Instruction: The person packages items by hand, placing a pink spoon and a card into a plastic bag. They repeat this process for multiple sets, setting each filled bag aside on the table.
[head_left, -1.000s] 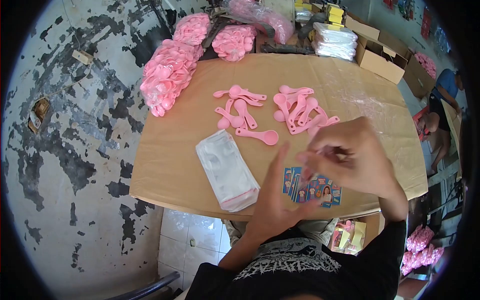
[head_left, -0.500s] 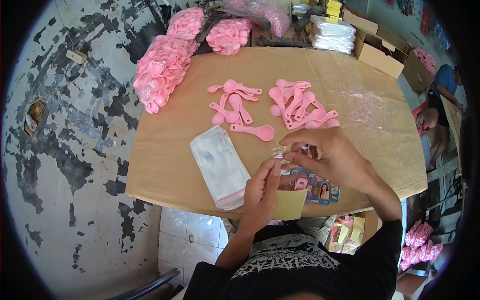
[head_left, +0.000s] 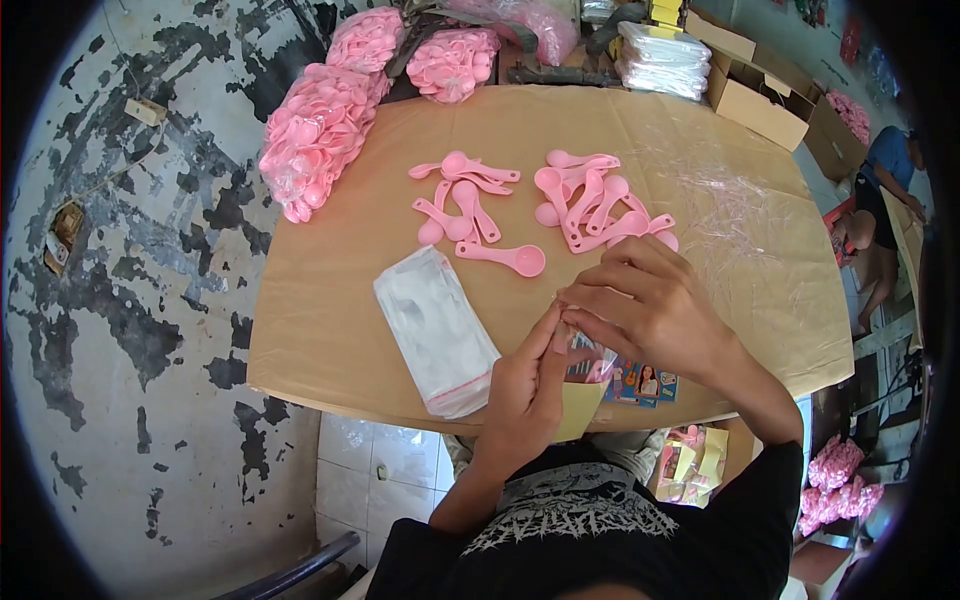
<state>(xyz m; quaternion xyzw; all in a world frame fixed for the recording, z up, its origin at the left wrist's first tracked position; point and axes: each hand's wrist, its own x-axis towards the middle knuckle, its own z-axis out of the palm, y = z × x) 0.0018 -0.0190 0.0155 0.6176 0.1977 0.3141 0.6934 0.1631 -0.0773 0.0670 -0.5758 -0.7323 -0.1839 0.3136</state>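
My left hand (head_left: pixel 527 392) and my right hand (head_left: pixel 650 305) meet at the table's near edge, fingertips pinched on the top of a clear plastic packet (head_left: pixel 590 362). Inside or behind the packet show a yellow card (head_left: pixel 580 408) and part of a pink spoon. Printed blue cards (head_left: pixel 645 383) lie beneath my right hand. Left of my hands is a stack of clear bags (head_left: pixel 437 330) with a pink-red line at its lower end. Pink measuring spoons lie beyond in two groups, one at the left (head_left: pixel 465 200) and one at the right (head_left: pixel 590 200).
Bags of pink spoons (head_left: pixel 315 135) stand at the table's back left. Clear plastic strips (head_left: pixel 725 215) lie at the right. Wrapped packs (head_left: pixel 663 60) and an open carton (head_left: pixel 760 105) stand behind. Below is a box of packets (head_left: pixel 692 465). Another person (head_left: pixel 885 180) is at far right.
My right hand has moved slightly left and its fingers have closed in on my left fingertips at the packet's top. The view has shifted slightly.
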